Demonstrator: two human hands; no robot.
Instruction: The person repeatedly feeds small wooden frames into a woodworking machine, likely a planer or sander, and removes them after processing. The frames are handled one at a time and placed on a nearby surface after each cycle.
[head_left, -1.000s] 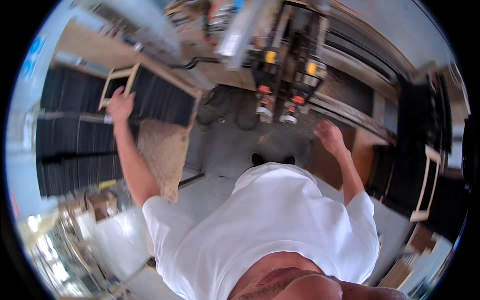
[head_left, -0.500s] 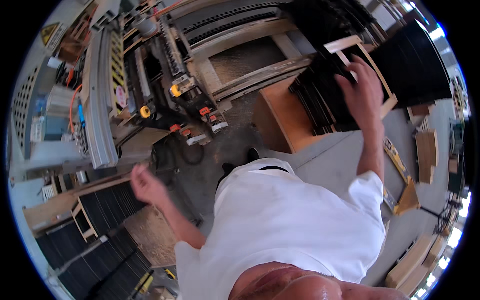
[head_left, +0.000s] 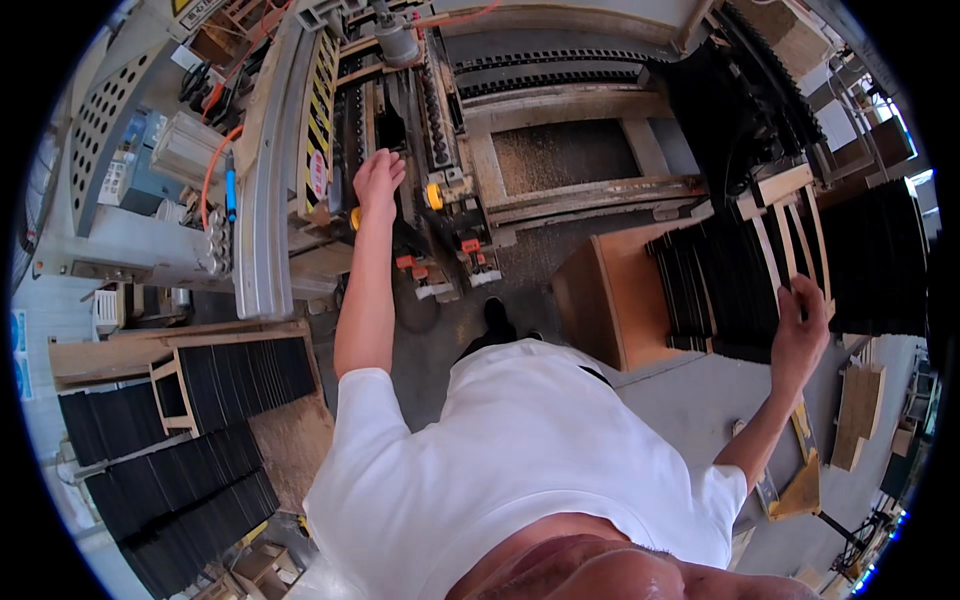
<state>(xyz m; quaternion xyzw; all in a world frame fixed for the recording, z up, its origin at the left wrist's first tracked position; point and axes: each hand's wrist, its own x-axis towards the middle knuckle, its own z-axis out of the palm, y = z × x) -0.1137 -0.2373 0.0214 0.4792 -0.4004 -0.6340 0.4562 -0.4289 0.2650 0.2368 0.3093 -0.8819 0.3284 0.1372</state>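
Observation:
My left hand (head_left: 379, 181) is stretched forward over the rails of a machine (head_left: 440, 150), beside its yellow-and-black striped side. Its fingers are curled in, and whatever they may hold is too small or hidden to make out. Off to the right, my right hand (head_left: 803, 315) grips the near end of a light wooden frame (head_left: 790, 235) made of thin strips. That frame lies against a row of black panels (head_left: 715, 275), which rests on an orange-brown wooden box (head_left: 630, 300).
More black panels (head_left: 245, 380) are stacked at the left beside a wooden board (head_left: 290, 430). A silver metal beam (head_left: 265, 250) runs along the machine's left side. Behind the right forearm, a yellow pallet-truck part (head_left: 798, 490) sits on the grey floor.
My left hand has swung from beside the left stack up over the machine. My right hand has gone from loosely spread above the frame to gripping its near end. The view has turned.

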